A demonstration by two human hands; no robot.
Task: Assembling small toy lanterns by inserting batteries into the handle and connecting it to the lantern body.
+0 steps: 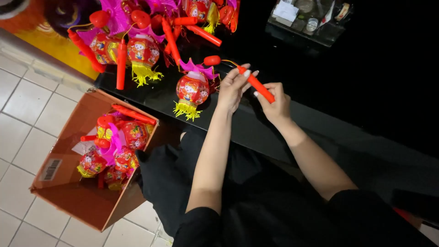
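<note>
While 2 hands (pixel 254 91) grip 1 red stick (pixel 257 85), 1 lantern (pixel 192 89) lies beside.

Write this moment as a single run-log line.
left hand: on red stick | right hand: grips stick | lantern: on black table | cardboard box: on floor

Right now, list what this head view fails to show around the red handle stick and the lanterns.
- Red handle stick: its middle and lower end are covered by the left hand and right hand.
- Cardboard box: lower lanterns are buried under the top ones, so no count is possible.
- Lantern pile: cut off by the top edge.
- Tray of small items: too dark and small to identify.
</note>
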